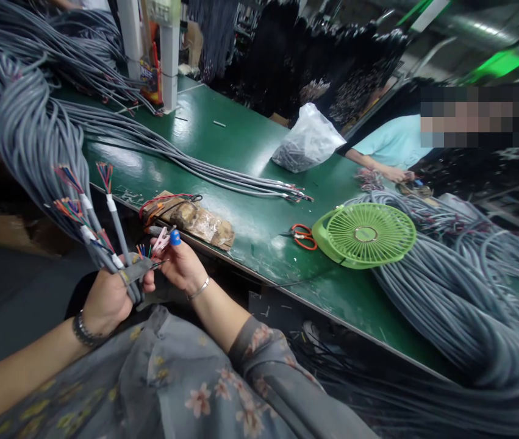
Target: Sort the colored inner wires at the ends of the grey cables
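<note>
My left hand (pixel 109 297) is closed around a bundle of grey cables (pixel 39 146) that hangs over from the upper left. The cable ends show stripped coloured wires (pixel 72 207). My right hand (pixel 181 263) is closed on a small pink-handled cutting tool (pixel 162 239). A blue cap covers one fingertip (pixel 175 238). The tool's tip meets the coloured wires of one cable end (pixel 143 250) held in my left hand, just in front of the green table's near edge.
On the green table (pixel 250 152) lie long grey cables (pixel 204 167), a taped brown block with red wire (pixel 195 219), orange scissors (pixel 304 235), a green fan (pixel 365 235) and a plastic bag (pixel 307 140). A thick heap of grey cable (pixel 460 305) fills the right. Another person (pixel 391 146) works across the table.
</note>
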Tool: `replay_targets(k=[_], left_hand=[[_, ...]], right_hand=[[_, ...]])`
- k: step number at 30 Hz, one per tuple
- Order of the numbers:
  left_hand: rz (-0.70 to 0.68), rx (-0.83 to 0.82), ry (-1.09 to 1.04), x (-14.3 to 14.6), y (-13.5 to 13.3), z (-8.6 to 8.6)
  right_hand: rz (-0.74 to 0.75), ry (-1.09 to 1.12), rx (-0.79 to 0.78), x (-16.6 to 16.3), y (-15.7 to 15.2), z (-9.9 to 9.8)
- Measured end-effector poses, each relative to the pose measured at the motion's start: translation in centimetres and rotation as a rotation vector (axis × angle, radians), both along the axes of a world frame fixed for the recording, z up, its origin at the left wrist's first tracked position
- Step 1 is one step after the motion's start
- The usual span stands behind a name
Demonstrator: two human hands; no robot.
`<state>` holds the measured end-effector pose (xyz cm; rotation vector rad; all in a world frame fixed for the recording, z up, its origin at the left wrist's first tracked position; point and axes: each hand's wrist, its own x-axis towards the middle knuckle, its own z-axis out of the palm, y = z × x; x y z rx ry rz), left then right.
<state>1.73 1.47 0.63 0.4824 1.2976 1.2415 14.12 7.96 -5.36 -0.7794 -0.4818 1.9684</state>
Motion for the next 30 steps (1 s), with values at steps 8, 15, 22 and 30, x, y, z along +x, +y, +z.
replay_targets(k=[8,15,22,30], left_hand=[[0.007,-0.015,-0.022,0.0,0.3,-0.3],[-0.023,0.001,-0.007,-0.2,0.2,-0.6],[-0.036,0.056,0.012,-0.9,-0.9,-0.6],[0.022,0.018,-0.010,-0.6,-0.6,-0.2]], right_hand=[[-0.025,0.011,-0.012,-0.5,0.2,-0.4],[-0.051,0.032,-0.049,-0.7,0.0,-0.3],[0.002,0.017,-0.075,0.0,-0.4,0.7],[-0.095,-0.097,0.043,0.1,-1.1,0.5]])
